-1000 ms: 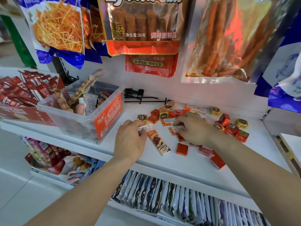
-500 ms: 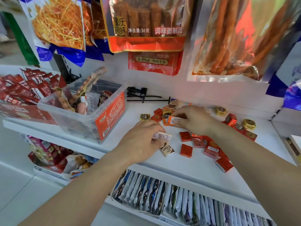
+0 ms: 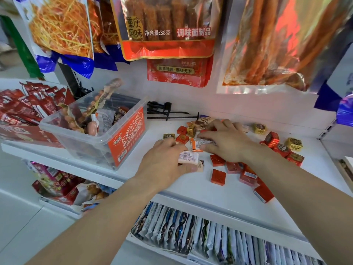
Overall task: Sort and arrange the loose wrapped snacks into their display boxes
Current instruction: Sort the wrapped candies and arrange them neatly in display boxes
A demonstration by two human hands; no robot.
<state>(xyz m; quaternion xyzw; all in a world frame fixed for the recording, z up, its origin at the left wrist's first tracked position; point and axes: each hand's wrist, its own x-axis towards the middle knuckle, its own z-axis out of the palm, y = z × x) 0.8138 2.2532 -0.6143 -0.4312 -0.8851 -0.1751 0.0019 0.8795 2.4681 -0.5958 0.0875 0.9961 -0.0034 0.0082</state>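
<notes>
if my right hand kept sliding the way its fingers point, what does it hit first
Likely the red foil square just past the right hand, which pinches an orange-and-white packet. A gold-wrapped candy lies beyond it. The left hand, gripping a white bar, is close too; depth is unclear.

Two bare forearms reach over a white shelf (image 3: 191,197). The left hand (image 3: 162,165) grips a pale bar (image 3: 188,157) with a barcode, its fingers curled round it. Just beside it, the right hand (image 3: 227,144) pinches an orange-edged packet (image 3: 197,145) between thumb and fingers. Red square sweets (image 3: 218,177) lie scattered on the shelf around the right wrist, and gold-wrapped sweets (image 3: 294,144) lie farther right. A clear tub (image 3: 80,138) with an orange label stands to the left, holding sausage snacks. Large snack bags (image 3: 168,25) hang above.
</notes>
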